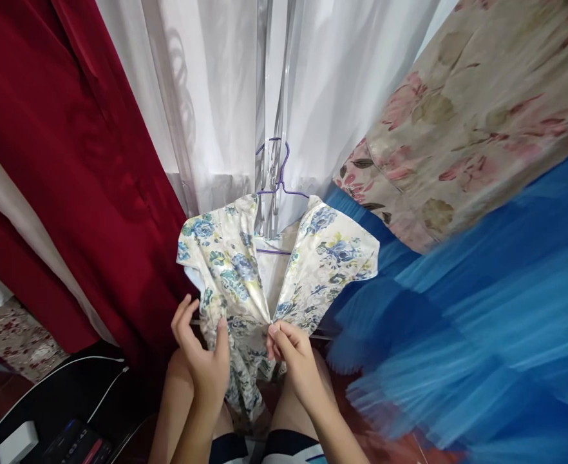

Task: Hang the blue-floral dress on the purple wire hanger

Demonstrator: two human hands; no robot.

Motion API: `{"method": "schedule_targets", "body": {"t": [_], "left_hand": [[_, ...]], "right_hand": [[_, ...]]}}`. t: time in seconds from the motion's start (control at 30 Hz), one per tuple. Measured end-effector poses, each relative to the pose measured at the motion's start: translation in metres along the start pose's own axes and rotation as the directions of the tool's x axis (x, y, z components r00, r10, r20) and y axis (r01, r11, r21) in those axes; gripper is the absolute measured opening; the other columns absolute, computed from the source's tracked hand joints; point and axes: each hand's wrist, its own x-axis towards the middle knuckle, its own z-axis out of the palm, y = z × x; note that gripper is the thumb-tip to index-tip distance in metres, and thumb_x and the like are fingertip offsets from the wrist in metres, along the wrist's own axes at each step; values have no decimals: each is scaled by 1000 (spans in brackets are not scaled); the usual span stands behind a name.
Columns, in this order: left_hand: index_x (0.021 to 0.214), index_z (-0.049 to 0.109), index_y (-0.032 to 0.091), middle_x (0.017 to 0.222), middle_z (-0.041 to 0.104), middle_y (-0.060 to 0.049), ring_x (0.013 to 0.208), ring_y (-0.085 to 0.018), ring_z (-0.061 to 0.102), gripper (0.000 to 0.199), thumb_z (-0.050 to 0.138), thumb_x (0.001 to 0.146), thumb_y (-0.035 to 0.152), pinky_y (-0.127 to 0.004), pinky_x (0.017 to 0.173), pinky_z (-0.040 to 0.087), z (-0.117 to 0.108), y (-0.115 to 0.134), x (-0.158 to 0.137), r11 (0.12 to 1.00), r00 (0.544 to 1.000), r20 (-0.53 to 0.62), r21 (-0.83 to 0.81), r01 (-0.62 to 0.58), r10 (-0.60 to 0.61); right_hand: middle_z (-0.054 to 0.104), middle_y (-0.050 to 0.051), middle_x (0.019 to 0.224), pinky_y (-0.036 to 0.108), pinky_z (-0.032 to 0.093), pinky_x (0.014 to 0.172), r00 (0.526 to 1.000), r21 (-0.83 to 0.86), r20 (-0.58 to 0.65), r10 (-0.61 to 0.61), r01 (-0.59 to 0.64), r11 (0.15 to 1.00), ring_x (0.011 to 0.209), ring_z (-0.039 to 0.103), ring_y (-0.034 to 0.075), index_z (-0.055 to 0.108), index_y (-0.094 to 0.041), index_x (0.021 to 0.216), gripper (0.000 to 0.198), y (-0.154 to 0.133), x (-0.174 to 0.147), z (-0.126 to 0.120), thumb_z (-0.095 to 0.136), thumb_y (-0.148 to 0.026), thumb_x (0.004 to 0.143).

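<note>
A cream dress [236, 270] with blue and green flowers hangs on a purple hanger [282, 177] in front of me. Its V-shaped front opening narrows down to a point at my right hand [296, 357], whose thumb and fingers pinch the fabric there. Whether a small fastener sits in that pinch, I cannot make out. Beside the left side of the bodice is my left hand [201, 354], thumb and fingers spread apart, with the thumb against or just in front of the cloth.
White curtains [216, 96] and a red curtain [95, 161] hang behind and left. Floral cloth [458, 129] and blue tulle [458, 335] fill the right. At lower left, a black surface [56, 393] bears a phone [78, 441], a white box [18, 441] and a white cable [105, 393].
</note>
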Motion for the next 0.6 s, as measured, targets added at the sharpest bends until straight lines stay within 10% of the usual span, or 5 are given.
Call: {"method": "schedule_targets", "body": {"t": [0.1,0.2,0.37,0.6], "left_hand": [[128,50,25,134,51,-13,129,-29,50,45,62,85,20,-44,108,40,13,-16,-26,961,938,258,92,-261,230],[111,55,25,102,64,-8,99,-23,63,21,49,92,19,-36,88,51,28,-24,-45,980,833,527,4,-197,165],[91,52,25,85,61,-6,83,-22,62,8,46,92,19,-33,76,50,36,-17,-46,977,794,586,15,-214,165],[80,48,22,82,60,-6,79,-22,59,15,42,88,10,-33,71,45,26,7,-17,837,600,783,209,-506,167]], "right_hand": [[50,-2,50,26,31,51,999,40,26,30,-31,999,48,41,12,57,-20,62,42,-1,-11,1,54,-48,94],[53,-2,46,23,25,42,991,55,75,111,-115,992,38,37,9,62,-18,68,41,-4,-14,-2,56,-51,91],[59,-1,45,22,15,34,981,115,117,154,-167,979,28,31,6,68,-15,77,39,-34,10,-21,59,-51,89],[59,-1,49,23,19,36,996,178,38,-74,66,982,35,29,4,68,-12,67,26,-142,104,-29,65,-31,84]]}}
